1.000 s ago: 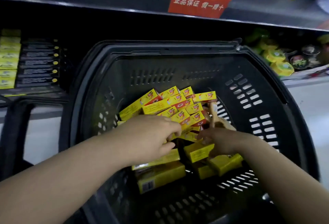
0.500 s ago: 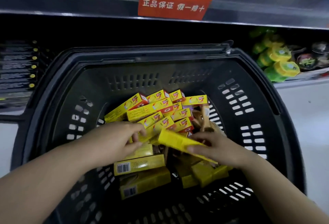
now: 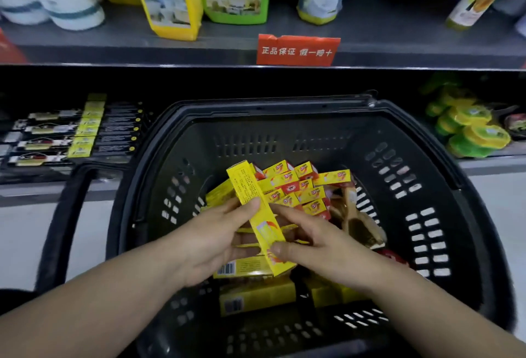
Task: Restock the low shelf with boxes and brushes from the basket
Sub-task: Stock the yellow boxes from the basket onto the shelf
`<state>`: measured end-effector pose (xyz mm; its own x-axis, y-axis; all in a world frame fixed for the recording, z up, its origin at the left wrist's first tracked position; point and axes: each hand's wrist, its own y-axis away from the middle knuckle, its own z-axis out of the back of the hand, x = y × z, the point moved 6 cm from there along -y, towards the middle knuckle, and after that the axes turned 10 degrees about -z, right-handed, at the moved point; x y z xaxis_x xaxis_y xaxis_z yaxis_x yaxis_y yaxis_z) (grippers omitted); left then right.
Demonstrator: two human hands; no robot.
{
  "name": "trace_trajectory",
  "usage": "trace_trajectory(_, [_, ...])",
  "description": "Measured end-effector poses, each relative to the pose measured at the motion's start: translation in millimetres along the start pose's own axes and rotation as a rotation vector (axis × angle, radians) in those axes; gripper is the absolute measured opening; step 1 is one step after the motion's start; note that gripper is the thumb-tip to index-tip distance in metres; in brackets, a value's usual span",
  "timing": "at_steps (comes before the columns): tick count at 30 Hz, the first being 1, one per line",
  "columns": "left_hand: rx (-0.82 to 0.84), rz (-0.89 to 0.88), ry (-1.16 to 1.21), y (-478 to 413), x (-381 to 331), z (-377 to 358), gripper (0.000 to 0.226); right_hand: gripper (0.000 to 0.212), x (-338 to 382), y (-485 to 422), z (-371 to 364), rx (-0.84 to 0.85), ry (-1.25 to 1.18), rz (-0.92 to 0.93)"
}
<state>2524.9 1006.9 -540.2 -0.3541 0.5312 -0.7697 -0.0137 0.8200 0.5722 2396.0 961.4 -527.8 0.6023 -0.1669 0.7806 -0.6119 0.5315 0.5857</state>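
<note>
the box [image 3: 256, 209] is now lifted over the pile in the middle of the basket [image 3: 427, 141], far end tilted up; half a second ago it lay low in my right hand [image 3: 316, 246] only. now the fingers of my left hand [image 3: 216, 241] grasp its middle and the right fingers pinch its near end. i judge one box is ready for the low shelf [image 3: 57, 178] beyond the basket's far-left rim. the brushes [image 3: 358, 224] lie by its right wall.
</note>
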Motion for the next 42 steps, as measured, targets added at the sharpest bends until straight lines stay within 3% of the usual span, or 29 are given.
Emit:
trace_trajectory(7, [-0.205,-0.087,-0.036,25,-12,40,0.038,0.02,-5,-14,1,-0.105,0.285,0.043])
trace_trajectory(11, [-0.216,-0.104,-0.028,31,-19,62,0.036,0.051,-29,-38,27,-0.294,0.662,-0.145])
trace_trajectory(14, [-0.208,-0.062,0.03,26,-15,69,0.037,0.07,-32,-68,34,-0.413,0.88,-0.169])
trace_trajectory(21, [-0.125,-0.044,0.073,16,-21,67,0.028,0.062,-37,-98,30,-0.371,1.196,-0.224])
trace_trajectory(23, [-0.1,-0.049,0.037,13,-23,65,0.029,0.054,-21,-78,40,-0.338,1.082,-0.152])
trace_trajectory(27, [-0.042,-0.004,-0.089,15,-21,55,0.033,0.042,21,-10,47,-0.125,0.457,-0.005])
trace_trajectory(29, [0.017,0.041,-0.129,16,-16,44,0.031,0.041,34,12,39,-0.049,0.298,0.053])
trace_trajectory(33, [0.164,0.057,-0.179,18,-11,22,0.033,0.044,39,16,27,-0.075,0.189,0.104])
trace_trajectory(36, [0.248,0.012,-0.223,19,-5,15,0.065,0.053,37,12,19,-0.074,0.063,0.092])
trace_trajectory(40, [0.161,-0.047,-0.086,16,-3,17,0.065,0.058,33,3,15,-0.24,-0.236,0.048])
trace_trajectory(42, [0.08,-0.11,-0.002,11,-7,21,0.066,0.074,26,-1,0,-0.207,-0.323,-0.053])
